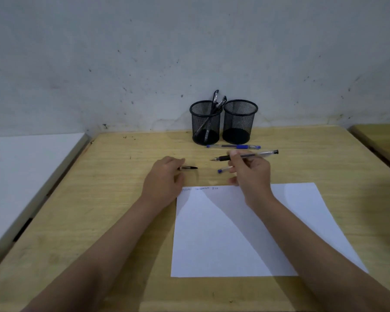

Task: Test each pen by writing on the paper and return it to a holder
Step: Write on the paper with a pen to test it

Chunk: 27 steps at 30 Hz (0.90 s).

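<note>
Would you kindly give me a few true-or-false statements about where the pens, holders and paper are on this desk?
1. The right hand holds an uncapped black-grip pen with its tip pointing left. True.
2. Both black wire-mesh holders contain pens. False: the left mesh holder has pens; the right mesh holder looks empty.
3. A capped blue pen lies on the wooden desk in front of the holders. True.
4. The white sheet of paper is completely blank. False: faint writing runs along its top edge.
5. The left hand holds a black pen cap. True.
</note>
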Tool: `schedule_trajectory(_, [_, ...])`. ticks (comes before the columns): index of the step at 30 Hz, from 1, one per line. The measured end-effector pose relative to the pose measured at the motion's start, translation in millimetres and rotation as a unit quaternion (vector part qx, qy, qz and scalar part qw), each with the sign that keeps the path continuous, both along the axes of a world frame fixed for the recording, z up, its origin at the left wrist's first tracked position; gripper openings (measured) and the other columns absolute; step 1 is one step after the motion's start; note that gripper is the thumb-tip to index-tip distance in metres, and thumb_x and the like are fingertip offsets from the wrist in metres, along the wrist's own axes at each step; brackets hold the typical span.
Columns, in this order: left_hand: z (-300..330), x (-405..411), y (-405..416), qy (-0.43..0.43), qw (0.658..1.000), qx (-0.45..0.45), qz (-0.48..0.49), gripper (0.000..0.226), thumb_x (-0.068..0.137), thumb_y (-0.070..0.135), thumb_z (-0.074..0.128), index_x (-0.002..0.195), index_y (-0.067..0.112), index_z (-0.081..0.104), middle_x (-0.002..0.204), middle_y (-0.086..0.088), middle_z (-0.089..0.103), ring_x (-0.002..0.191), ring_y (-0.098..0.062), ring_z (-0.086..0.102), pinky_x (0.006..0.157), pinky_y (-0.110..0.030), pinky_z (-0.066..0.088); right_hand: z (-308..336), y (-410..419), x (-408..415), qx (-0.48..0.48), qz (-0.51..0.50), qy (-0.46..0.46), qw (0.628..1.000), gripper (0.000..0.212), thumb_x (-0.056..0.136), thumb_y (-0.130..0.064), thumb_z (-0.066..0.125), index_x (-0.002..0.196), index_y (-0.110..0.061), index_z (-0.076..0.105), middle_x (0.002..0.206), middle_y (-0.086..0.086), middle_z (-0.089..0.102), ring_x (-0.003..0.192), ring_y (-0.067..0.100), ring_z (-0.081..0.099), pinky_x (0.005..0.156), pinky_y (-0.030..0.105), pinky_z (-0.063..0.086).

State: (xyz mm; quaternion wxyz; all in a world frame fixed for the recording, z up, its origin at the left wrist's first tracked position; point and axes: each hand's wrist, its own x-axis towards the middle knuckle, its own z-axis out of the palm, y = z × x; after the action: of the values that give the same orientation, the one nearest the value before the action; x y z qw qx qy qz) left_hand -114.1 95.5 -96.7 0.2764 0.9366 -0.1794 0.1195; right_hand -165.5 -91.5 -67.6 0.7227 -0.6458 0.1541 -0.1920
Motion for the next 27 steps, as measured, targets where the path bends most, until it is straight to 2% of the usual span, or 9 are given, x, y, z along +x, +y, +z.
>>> schedule_trajectory(2, [-0.3, 6.6, -5.6, 0.003, 1.000, -0.002, 0.002, 0.030, 0.085, 0.012, 0.056, 0.113, 0.012, 0.064, 0.105, -0.007, 0.062, 0.100, -0.025, 0.056, 0.079, -0.036, 0.049, 5.5, -0.2, -1.2, -0.013, 0.004, -0.001, 1.000, 0.014, 0.090, -0.019, 0.061, 0.077, -0.019, 0.064, 0.068, 0.001, 0.063, 0.047, -0.002, 0.056, 0.042, 0.018, 0.049])
schedule_trajectory(5, [6.9, 9.7, -12.8, 0.007, 1.000, -0.016, 0.013, 0.020, 0.085, 0.013, 0.059, 0.102, 0.012, 0.070, 0.096, -0.003, 0.062, 0.091, -0.020, 0.057, 0.074, -0.028, 0.045, 10.0, -0.8, -5.5, -0.036, 0.009, -0.011, 0.999, 0.015, 0.090, -0.017, 0.062, 0.075, -0.020, 0.064, 0.068, 0.003, 0.065, 0.047, -0.001, 0.056, 0.044, 0.021, 0.048])
schedule_trajectory(9, [25.2, -2.4, -20.7, 0.057, 0.983, -0.176, 0.014, 0.013, 0.082, 0.014, 0.067, 0.095, 0.015, 0.070, 0.091, 0.006, 0.065, 0.085, -0.009, 0.061, 0.074, -0.012, 0.044, 13.5, -2.8, -10.8, -0.064, 0.007, -0.024, 0.998, 0.023, 0.088, -0.017, 0.064, 0.065, -0.021, 0.064, 0.065, 0.011, 0.065, 0.049, 0.010, 0.052, 0.053, 0.035, 0.048])
schedule_trajectory(11, [33.0, -8.9, -23.9, 0.071, 0.970, -0.234, 0.008, 0.013, 0.079, 0.012, 0.070, 0.091, 0.016, 0.071, 0.088, 0.005, 0.068, 0.085, -0.010, 0.065, 0.076, -0.019, 0.049, 15.5, -3.1, -12.4, -0.068, 0.009, -0.038, 0.997, 0.025, 0.088, -0.015, 0.065, 0.064, -0.022, 0.064, 0.065, 0.010, 0.067, 0.053, 0.015, 0.054, 0.054, 0.037, 0.047])
schedule_trajectory(14, [44.8, -18.4, -29.2, 0.078, 0.959, -0.272, -0.004, 0.014, 0.078, 0.008, 0.071, 0.088, 0.017, 0.072, 0.084, 0.004, 0.070, 0.079, -0.006, 0.065, 0.073, -0.017, 0.049, 20.4, -2.0, -15.5, -0.083, 0.019, -0.063, 0.994, 0.023, 0.088, -0.013, 0.064, 0.067, -0.023, 0.064, 0.065, 0.002, 0.068, 0.056, 0.006, 0.060, 0.054, 0.029, 0.047])
schedule_trajectory(17, [54.3, -29.0, -35.0, 0.078, 0.950, -0.301, -0.028, 0.018, 0.077, 0.006, 0.071, 0.082, 0.023, 0.071, 0.082, 0.003, 0.070, 0.074, -0.007, 0.065, 0.071, -0.016, 0.049, 26.3, -0.3, -20.9, -0.096, 0.036, -0.089, 0.991, 0.019, 0.087, -0.011, 0.065, 0.072, -0.022, 0.063, 0.067, 0.003, 0.068, 0.060, 0.004, 0.063, 0.054, 0.023, 0.047])
schedule_trajectory(19, [58.0, -34.9, -38.1, 0.075, 0.947, -0.309, -0.048, 0.023, 0.077, 0.003, 0.070, 0.079, 0.026, 0.070, 0.085, 0.000, 0.071, 0.075, -0.010, 0.066, 0.072, -0.021, 0.051, 29.5, -0.4, -24.5, -0.110, 0.043, -0.103, 0.988, 0.020, 0.086, -0.011, 0.066, 0.071, -0.024, 0.063, 0.067, 0.004, 0.067, 0.062, 0.008, 0.064, 0.053, 0.023, 0.047])
schedule_trajectory(22, [63.5, -41.5, -41.3, 0.060, 0.947, -0.309, -0.062, 0.020, 0.078, 0.001, 0.067, 0.080, 0.020, 0.070, 0.086, -0.006, 0.071, 0.076, -0.013, 0.064, 0.071, -0.022, 0.050, 36.4, -2.2, -30.1, -0.104, 0.061, -0.116, 0.986, 0.017, 0.086, -0.009, 0.065, 0.073, -0.020, 0.064, 0.064, 0.003, 0.065, 0.056, 0.006, 0.059, 0.053, 0.026, 0.047])
schedule_trajectory(27, [71.7, -52.7, -41.2, -0.014, 0.944, -0.317, -0.092, 0.030, 0.080, -0.003, 0.063, 0.075, 0.026, 0.062, 0.078, 0.010, 0.064, 0.068, -0.004, 0.055, 0.064, -0.018, 0.043, 50.5, -2.5, -39.5, -0.032, 0.090, -0.147, 0.984, 0.013, 0.088, -0.003, 0.062, 0.077, -0.009, 0.063, 0.061, 0.007, 0.061, 0.051, 0.006, 0.057, 0.048, 0.020, 0.049])
